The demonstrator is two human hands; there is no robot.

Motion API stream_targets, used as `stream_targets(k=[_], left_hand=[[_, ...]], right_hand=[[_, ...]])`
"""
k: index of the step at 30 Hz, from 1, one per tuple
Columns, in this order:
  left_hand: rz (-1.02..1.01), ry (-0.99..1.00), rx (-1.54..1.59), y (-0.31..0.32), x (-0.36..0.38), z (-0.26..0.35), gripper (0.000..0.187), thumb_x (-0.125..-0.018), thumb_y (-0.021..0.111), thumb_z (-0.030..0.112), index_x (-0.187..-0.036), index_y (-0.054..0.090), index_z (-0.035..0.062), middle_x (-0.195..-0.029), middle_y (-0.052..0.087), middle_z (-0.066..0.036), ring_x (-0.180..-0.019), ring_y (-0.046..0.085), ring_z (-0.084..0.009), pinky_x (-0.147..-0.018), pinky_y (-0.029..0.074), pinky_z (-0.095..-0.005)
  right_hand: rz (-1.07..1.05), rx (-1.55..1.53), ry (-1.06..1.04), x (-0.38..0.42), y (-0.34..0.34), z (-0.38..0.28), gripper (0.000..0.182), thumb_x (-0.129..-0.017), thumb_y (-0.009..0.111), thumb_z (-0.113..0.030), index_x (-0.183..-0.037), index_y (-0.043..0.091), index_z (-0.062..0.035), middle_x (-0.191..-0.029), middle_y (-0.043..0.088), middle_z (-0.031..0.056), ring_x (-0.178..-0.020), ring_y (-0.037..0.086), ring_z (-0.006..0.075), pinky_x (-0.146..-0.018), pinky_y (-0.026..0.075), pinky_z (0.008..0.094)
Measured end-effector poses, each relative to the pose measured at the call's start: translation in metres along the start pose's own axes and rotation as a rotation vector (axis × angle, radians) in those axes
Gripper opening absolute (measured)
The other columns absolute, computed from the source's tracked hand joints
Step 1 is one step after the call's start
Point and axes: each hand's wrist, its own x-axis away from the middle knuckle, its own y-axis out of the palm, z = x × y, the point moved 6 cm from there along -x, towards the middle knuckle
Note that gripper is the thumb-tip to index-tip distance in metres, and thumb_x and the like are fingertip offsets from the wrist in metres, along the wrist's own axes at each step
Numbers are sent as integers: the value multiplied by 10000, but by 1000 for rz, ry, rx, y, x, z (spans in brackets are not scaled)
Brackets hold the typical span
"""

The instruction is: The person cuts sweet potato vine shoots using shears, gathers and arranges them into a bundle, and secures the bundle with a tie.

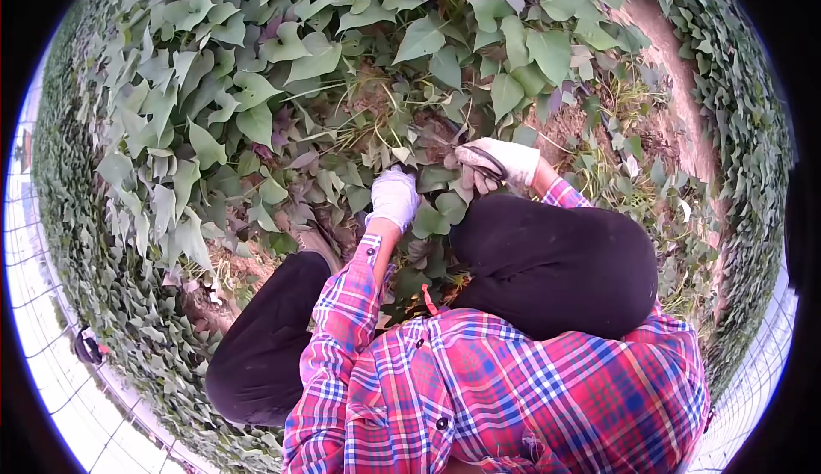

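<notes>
The right hand, in a white glove, is closed around a dark-handled cutting tool, probably shears, whose long axis runs roughly left to right and points toward the leaf stems just to its upper left. The left hand, also gloved in white, is pushed down into the vine leaves; I cannot tell whether it grips anything, since its fingers are hidden among the foliage. The two hands lie near each other, the left lower and left of the tool. The stems sit just above and between both hands. Broad leaves crowd in on the left and top, partly screening the stems. Bare soil shows to the right, and the person's dark-clad knees flank the arms below.
</notes>
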Motion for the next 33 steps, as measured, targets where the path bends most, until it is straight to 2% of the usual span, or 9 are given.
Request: stream_targets(k=[1,4,12,15,22,26,30,31,33], left_hand=[[240,62,81,2,3,0,339,-677,727,294,-925,654,76,-957,628,-170,-857,624,-319,-734,510,-412],[49,-6,31,11,5,-2,292,-707,695,295,-900,657,79,-924,633,-159,-807,628,-320,-703,510,-421],[240,81,168,-11,9,4,309,-728,710,313,-926,651,85,-847,632,-137,-753,631,-313,-665,507,-410],[283,25,268,-34,15,-2,395,-776,674,330,-1056,636,54,-963,649,-155,-883,626,-316,-767,499,-386],[898,-23,403,-121,25,-29,126,-769,658,168,-871,682,99,-849,653,-86,-751,630,-280,-666,499,-364],[798,-40,207,-139,-4,-49,96,-767,636,154,-829,670,90,-799,641,-86,-780,607,-300,-695,466,-397],[831,69,40,-106,-55,-71,138,-763,589,160,-837,629,51,-810,648,-107,-816,599,-316,-744,446,-417],[496,-103,-85,-93,-70,-73,179,-771,579,167,-892,639,50,-858,653,-151,-868,601,-347,-766,458,-423],[397,-126,89,-76,-84,-86,204,-779,582,174,-945,656,80,-900,666,-148,-900,619,-334,-761,476,-416]], right_hand=[[-10,176,57,-10,3,5,551,-936,463,-501,-1136,573,0,-697,616,53,-479,552,85,-423,427,199],[-53,19,141,-38,-2,11,511,-915,511,-502,-985,595,-2,-657,596,43,-433,523,81,-387,420,218],[353,-331,-120,-59,-64,-18,667,-827,502,-672,-942,602,-22,-724,601,74,-514,489,107,-467,395,239],[395,-477,-142,-51,-73,-5,648,-873,468,-627,-1027,573,-6,-797,619,94,-590,520,111,-480,410,214],[49,-755,-275,-20,-65,-6,541,-960,405,-495,-1224,500,-34,-857,569,48,-583,510,95,-458,418,190],[105,-543,-422,21,-19,-46,786,-866,375,-694,-1205,485,7,-714,583,55,-440,451,83,-387,338,200],[-206,-371,-431,15,14,-71,949,-784,359,-795,-1198,478,50,-715,612,45,-428,479,59,-362,302,176],[-238,-369,-394,9,20,-73,958,-778,353,-803,-1210,482,42,-720,614,37,-442,494,51,-363,301,173],[-222,-306,-308,-13,18,-61,858,-815,343,-766,-1213,504,-22,-722,611,14,-458,491,36,-373,331,150]])
